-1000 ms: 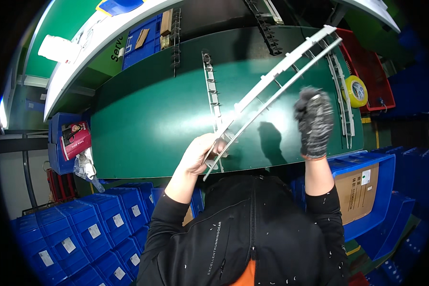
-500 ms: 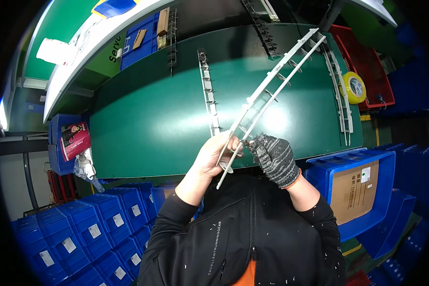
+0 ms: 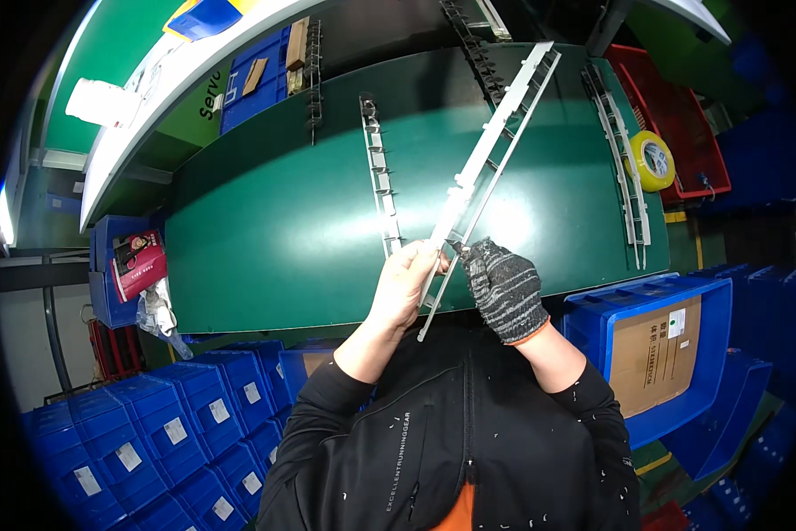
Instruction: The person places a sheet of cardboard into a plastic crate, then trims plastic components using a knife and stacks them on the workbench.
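Fingers of bare left hand [image 3: 404,285] and gloved right hand [image 3: 504,288] closed around white plastic strip [image 3: 486,168].

Evenly lit indoor scene, as I see it through the head camera. Overhead light falls on the green worktop [image 3: 283,230], where a soft glare patch whitens the surface beside the long white strip [image 3: 491,164]. A bright lamp flares at the far left rim. Shadows are faint and short. Fisheye distortion bows the worktop edges, and a black vignette closes the corners. The centre is sharp; the blue bins [image 3: 168,434] toward the rim look softer and darker.
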A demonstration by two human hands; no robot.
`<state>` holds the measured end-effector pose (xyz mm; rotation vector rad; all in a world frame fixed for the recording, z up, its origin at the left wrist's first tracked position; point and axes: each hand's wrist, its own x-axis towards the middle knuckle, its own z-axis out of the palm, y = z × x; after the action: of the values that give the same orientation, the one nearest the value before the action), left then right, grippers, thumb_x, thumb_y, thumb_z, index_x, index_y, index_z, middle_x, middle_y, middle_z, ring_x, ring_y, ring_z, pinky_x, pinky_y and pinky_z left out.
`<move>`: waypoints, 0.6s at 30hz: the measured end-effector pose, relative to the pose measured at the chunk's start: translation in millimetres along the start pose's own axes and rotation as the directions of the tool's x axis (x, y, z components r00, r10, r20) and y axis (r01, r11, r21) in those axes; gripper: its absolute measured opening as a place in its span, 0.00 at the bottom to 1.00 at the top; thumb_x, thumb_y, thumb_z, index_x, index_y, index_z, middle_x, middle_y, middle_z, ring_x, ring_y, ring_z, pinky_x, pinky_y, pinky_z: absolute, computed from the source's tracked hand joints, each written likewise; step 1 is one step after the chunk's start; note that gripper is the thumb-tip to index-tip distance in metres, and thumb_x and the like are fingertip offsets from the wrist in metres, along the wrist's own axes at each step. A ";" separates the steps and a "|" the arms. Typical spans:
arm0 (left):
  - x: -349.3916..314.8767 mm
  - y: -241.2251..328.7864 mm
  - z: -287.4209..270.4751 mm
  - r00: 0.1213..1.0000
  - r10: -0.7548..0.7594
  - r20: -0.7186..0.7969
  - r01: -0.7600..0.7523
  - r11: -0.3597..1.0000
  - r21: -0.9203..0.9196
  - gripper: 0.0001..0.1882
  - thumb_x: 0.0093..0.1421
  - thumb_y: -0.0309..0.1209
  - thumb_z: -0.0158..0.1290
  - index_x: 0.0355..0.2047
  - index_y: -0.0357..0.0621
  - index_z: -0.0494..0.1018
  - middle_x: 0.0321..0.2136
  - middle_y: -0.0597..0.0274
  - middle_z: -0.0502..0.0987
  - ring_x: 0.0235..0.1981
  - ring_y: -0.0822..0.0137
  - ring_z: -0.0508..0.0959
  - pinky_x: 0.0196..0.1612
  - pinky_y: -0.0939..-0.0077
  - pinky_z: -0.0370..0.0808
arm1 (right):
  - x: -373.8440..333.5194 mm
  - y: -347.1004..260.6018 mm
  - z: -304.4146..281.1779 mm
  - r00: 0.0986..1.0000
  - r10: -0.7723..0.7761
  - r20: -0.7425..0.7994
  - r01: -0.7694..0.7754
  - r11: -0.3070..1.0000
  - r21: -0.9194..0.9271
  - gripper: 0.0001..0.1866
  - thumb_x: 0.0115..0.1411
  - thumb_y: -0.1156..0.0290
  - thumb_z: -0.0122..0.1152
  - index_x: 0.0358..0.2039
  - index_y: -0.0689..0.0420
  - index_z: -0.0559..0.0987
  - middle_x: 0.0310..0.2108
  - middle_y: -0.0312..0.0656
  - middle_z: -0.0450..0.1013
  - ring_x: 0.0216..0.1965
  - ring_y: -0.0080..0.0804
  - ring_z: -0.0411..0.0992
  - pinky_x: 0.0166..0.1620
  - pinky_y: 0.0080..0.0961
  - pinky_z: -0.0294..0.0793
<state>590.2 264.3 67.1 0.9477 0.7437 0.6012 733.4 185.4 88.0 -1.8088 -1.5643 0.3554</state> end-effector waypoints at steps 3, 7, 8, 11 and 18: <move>2.8 0.8 7.1 0.998 -0.041 -0.051 0.047 0.990 0.130 0.10 0.59 0.34 0.48 0.27 0.41 0.70 0.23 0.67 0.71 0.27 0.76 0.69 0.34 0.80 0.65 | 0.8 10.6 -5.4 0.928 0.250 0.276 -0.344 0.861 0.376 0.09 0.54 0.68 0.48 0.27 0.58 0.75 0.23 0.46 0.71 0.25 0.40 0.70 0.29 0.32 0.69; 16.6 -23.6 7.1 0.876 0.482 -0.020 -0.263 0.513 0.817 0.07 0.55 0.29 0.51 0.23 0.38 0.69 0.22 0.60 0.70 0.25 0.65 0.69 0.31 0.73 0.65 | -3.6 23.4 -19.4 0.829 -0.156 0.537 -0.551 -0.064 0.832 0.13 0.58 0.63 0.51 0.24 0.61 0.72 0.14 0.39 0.67 0.14 0.29 0.65 0.20 0.25 0.65; 19.8 -34.0 5.1 0.829 0.560 0.001 -0.279 0.412 0.867 0.07 0.52 0.26 0.53 0.21 0.37 0.68 0.21 0.56 0.69 0.25 0.59 0.69 0.31 0.70 0.65 | -2.8 18.9 -23.0 0.892 -0.109 0.439 -0.446 -0.052 0.894 0.15 0.58 0.61 0.51 0.24 0.61 0.72 0.14 0.38 0.66 0.13 0.25 0.62 0.18 0.24 0.62; 20.1 -41.0 19.2 0.756 0.647 0.100 -0.343 0.261 0.902 0.07 0.51 0.25 0.53 0.20 0.38 0.67 0.21 0.56 0.69 0.26 0.57 0.69 0.32 0.68 0.65 | 10.3 54.4 -22.3 0.807 0.148 0.571 -0.580 0.018 0.814 0.11 0.57 0.64 0.52 0.28 0.60 0.74 0.18 0.36 0.68 0.22 0.22 0.68 0.27 0.22 0.68; 27.0 -64.3 56.6 0.834 0.500 0.233 -0.307 0.069 0.949 0.12 0.47 0.20 0.47 0.34 0.34 0.66 0.35 0.47 0.68 0.39 0.49 0.67 0.43 0.62 0.64 | 4.0 81.9 25.3 0.943 0.321 -0.087 -0.285 0.915 0.285 0.29 0.46 0.59 0.61 0.48 0.58 0.67 0.41 0.47 0.68 0.38 0.41 0.70 0.43 0.32 0.69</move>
<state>659.4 226.6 24.0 2.4729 1.0190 0.6698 780.0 196.0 16.8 -1.8174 -1.0837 0.5543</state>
